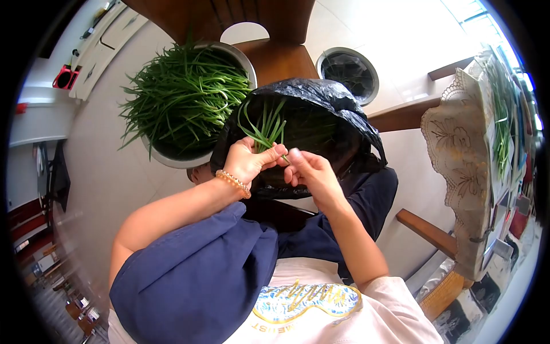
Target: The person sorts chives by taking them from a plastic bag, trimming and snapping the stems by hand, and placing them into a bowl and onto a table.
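Observation:
My left hand (247, 161), with a beaded bracelet at the wrist, is closed around a small bunch of garlic chives (268, 125). The green leaves fan out upward, away from me. Close beside it, my right hand (314, 175) pinches the lower ends of the chives between thumb and fingers. Both hands are over the near side of an open black plastic bag (326, 90) on my lap. More green leaves show dimly inside the bag. At the left, a large heap of chives (183, 103) overflows a metal basin (250, 67).
A wooden chair (281, 60) stands ahead, behind the bag. On the floor to its right is a smaller metal basin (374, 86) with dark contents. At right, a table with a lace-edged cloth (455, 155) carries more green leaves (503, 120).

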{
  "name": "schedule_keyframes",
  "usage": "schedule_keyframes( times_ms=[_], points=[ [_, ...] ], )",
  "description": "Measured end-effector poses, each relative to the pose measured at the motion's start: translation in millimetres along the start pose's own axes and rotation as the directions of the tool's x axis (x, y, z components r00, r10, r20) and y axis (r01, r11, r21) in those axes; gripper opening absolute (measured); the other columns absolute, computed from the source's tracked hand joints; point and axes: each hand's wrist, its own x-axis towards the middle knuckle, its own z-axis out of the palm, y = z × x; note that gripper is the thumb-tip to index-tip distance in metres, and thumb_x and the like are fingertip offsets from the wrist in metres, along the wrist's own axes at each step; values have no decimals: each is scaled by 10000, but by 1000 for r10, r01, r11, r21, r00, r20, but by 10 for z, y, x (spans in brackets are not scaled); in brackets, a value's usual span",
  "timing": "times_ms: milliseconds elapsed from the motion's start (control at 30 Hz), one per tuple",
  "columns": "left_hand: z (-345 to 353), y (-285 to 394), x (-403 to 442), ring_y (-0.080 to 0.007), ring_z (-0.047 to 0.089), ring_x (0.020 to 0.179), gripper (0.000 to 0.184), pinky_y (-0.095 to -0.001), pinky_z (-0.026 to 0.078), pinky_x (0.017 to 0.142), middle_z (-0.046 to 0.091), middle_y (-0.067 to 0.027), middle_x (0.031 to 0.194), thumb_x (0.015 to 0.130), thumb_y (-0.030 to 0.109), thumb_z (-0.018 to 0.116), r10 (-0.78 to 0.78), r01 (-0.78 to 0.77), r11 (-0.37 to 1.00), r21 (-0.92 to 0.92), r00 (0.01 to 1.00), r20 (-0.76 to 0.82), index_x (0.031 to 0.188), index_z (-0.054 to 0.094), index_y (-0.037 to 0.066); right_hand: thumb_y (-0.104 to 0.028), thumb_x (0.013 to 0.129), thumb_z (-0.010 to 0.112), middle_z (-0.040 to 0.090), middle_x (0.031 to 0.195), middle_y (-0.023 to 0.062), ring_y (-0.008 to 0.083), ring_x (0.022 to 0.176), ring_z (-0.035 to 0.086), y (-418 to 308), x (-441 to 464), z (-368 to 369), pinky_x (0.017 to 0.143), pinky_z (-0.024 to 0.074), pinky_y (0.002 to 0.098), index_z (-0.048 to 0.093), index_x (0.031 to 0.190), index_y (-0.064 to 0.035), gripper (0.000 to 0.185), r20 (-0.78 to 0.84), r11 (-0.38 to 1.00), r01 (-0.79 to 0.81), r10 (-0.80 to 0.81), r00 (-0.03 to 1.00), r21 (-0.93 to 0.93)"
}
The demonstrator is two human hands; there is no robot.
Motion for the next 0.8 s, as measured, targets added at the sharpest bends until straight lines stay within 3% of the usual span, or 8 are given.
schedule_keyframes(
  times_ms=[167, 267, 400, 500, 567, 667, 700, 800],
  points=[
    [28, 26, -24, -103, 584, 712, 268, -224, 481, 679, 611, -31, 808, 748, 198, 694, 21, -20, 1000, 23, 1000, -2, 886, 548, 20, -248, 874, 531, 422, 551, -34, 43, 490, 352, 60, 9, -8, 445, 265, 197, 544, 777, -26, 242, -66, 996, 77, -74, 995, 39],
    [-66, 36, -18, -92, 573, 685, 234, -215, 477, 651, 609, -25, 817, 771, 203, 670, -22, 17, 999, 36, 991, 130, 895, 552, 43, -288, 863, 542, 351, 507, -58, 36, 458, 287, 56, 7, -187, 428, 222, 198, 538, 762, -43, 265, -348, 993, 99, -70, 935, 67],
    [-2, 183, -237, -69, 545, 690, 253, -198, 461, 626, 588, -12, 794, 810, 167, 623, -291, 187, 956, 226, 695, 657, 1002, 513, 46, -166, 832, 559, 503, 654, 14, 70, 569, 463, 117, 63, -376, 484, 363, 210, 542, 876, 2, 175, -354, 988, 144, -153, 923, -52],
    [51, 279, -320, -89, 529, 745, 233, -224, 448, 664, 547, -24, 846, 828, 125, 592, -174, 40, 981, 189, 609, 774, 1012, 488, 28, -68, 780, 572, 599, 822, 74, 113, 667, 562, 73, 56, -332, 563, 435, 233, 541, 1076, -10, 303, -253, 954, 281, -300, 920, -109],
    [66, 299, -393, -107, 526, 757, 214, -244, 442, 695, 529, -29, 872, 837, 90, 566, -176, 72, 983, 167, 609, 773, 1018, 473, 22, -69, 786, 561, 603, 757, 58, 116, 622, 558, 4, 42, -425, 558, 443, 237, 569, 1015, 16, 244, -239, 993, 27, -54, 969, -115],
    [59, 364, -475, -89, 525, 711, 187, -208, 410, 643, 522, -21, 824, 869, 142, 529, -161, 28, 983, 184, 625, 764, 1009, 472, 32, -19, 785, 519, 583, 689, 61, 113, 584, 550, -26, 11, -315, 514, 426, 228, 573, 977, 28, 205, -308, 937, 219, -300, 903, -271],
    [69, 391, -500, -91, 531, 694, 175, -206, 409, 633, 521, -21, 818, 874, 136, 518, -157, 19, 982, 190, 644, 748, 1007, 467, 33, -26, 794, 524, 586, 698, 50, 101, 589, 549, 16, 57, -289, 513, 427, 225, 576, 965, 22, 185, -261, 801, 388, -537, 802, -457],
    [118, 461, -568, -79, 506, 641, 154, -198, 400, 612, 509, -12, 778, 889, 133, 489, -147, 3, 980, 197, 679, 719, 1003, 454, 35, -66, 829, 533, 581, 669, 39, 93, 584, 549, -46, -16, -279, 540, 433, 226, 566, 980, 11, 173, -337, 908, 293, -387, 858, -299]
  ],
)
